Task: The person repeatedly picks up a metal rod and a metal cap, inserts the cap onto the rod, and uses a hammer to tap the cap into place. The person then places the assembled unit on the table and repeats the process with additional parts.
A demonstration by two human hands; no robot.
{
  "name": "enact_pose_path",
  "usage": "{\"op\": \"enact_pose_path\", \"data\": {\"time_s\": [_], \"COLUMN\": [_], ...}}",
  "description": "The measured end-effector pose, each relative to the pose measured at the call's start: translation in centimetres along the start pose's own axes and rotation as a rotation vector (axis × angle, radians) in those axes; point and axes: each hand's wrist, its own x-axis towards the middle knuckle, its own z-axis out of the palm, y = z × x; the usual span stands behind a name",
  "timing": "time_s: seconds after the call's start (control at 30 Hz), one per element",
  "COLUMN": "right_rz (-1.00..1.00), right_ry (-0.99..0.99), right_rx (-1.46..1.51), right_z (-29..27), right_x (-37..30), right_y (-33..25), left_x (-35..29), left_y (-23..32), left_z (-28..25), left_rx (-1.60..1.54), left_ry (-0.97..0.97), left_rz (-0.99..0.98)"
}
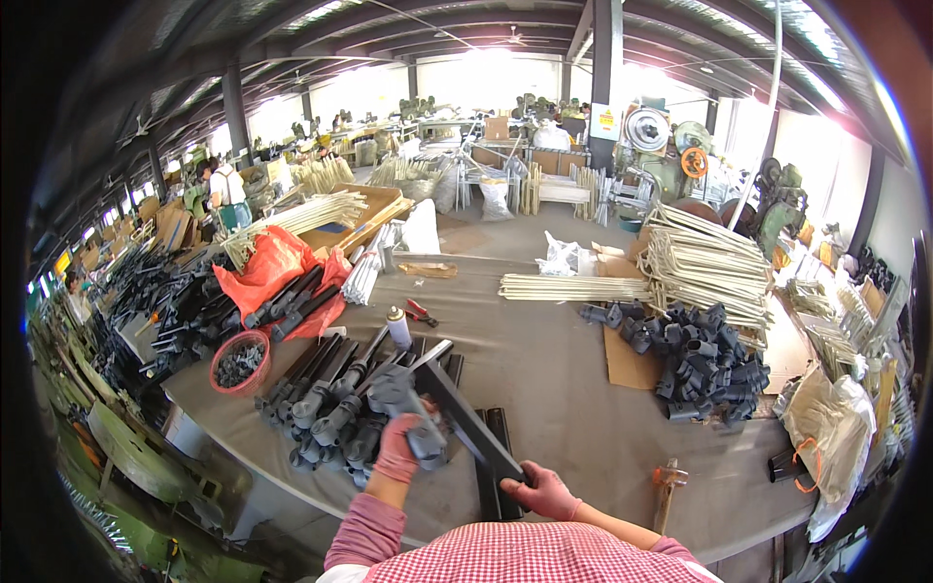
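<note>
My left hand (397,449), in a pinkish-red glove, is closed on a dark grey plastic fitting (394,391) with a bulky head. In my right hand (551,493), also gloved, is the near end of a long black tube (471,423). The tube slants up and left, its far end beside the fitting; whether they are joined I cannot tell. Left of my left hand lies a heap of black tubes with grey fittings (326,403). More black tubes (501,439) lie on the table under the held tube. A wooden-handled hammer (669,476) rests to the right of my right hand.
A spray can (398,328) and red-handled pliers (421,313) sit beyond the heap. At left stands a red basket (218,377) of small dark parts. Loose grey fittings (709,369) and pale rods (705,267) are piled at right. Red sacking (267,267) lies far left.
</note>
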Motion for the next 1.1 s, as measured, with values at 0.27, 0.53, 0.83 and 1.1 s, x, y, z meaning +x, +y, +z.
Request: {"op": "enact_pose_path", "data": {"time_s": [0.27, 0.53, 0.83, 1.1], "right_rz": [-0.087, -0.05, -0.177, 0.074], "right_ry": [-0.356, -0.567, -0.613, -0.953], "right_rx": [-0.171, 0.271, 0.54, 1.42], "right_z": [-0.5, 0.7, 0.8, -5.6], "right_x": [-2.5, 0.5, 1.8, 3.3], "right_y": [0.4, -2.5, -8.0, -4.8], "left_x": [-2.6, -1.2, -0.6, -2.4], "left_y": [5.5, 8.2, 10.3, 4.5], "left_z": [1.7, 9.4, 12.8, -0.5], "left_rx": [-0.057, 0.165, 0.207, -0.342], "left_ry": [-0.048, -0.16, -0.346, 0.16], "left_rz": [0.092, 0.092, 0.154, 0.062]}}
